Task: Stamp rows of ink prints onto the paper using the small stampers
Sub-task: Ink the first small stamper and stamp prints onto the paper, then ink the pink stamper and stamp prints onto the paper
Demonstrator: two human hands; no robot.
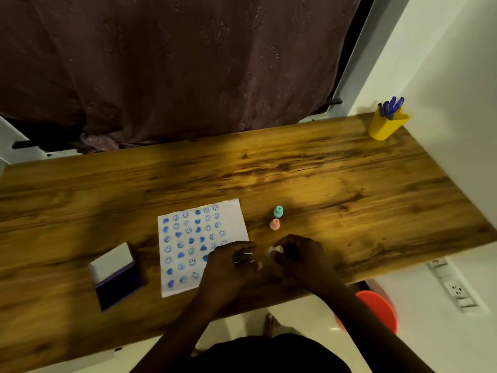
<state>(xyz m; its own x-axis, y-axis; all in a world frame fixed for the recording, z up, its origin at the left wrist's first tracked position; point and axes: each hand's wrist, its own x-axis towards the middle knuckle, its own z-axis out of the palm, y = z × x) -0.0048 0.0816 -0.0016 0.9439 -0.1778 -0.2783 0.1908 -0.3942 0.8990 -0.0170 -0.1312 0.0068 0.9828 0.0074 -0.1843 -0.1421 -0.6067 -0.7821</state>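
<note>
Holding a small pale stamper [274, 250] in curled fingers, the right hand [298, 254] sits just off the paper's right edge, near the front edge of the desk [349, 184]. The left hand [231, 262] rests palm down on the paper's [234, 219] lower right corner, fingers loosely bent; it seems to pin the sheet, though blur hides whether it grips anything.

The paper lies near the desk's front edge, a little left of centre, filled with columns of blue prints: smileys and hearts. The rightmost strip looks bare. An open ink pad [118, 281] sits to its left, close to the front edge, lid up. Two more stampers stand upright right of the paper, a teal one [278, 211] behind a pink one [274, 224], just apart from each other.

The stampers look like light, hard plastic with a waisted neck and a knob on top. The neck is probably the best place to pinch, thumb and two fingers, so the face stays flat to the sheet. Being so light and narrow, they would likely tip at a nudge, and a tilted press would give a partial print. The paper is thin and limp and would probably slide on the smooth wood unless held down at a corner. Wet ink may smear under a resting palm, and the left hand covers some prints.
</note>
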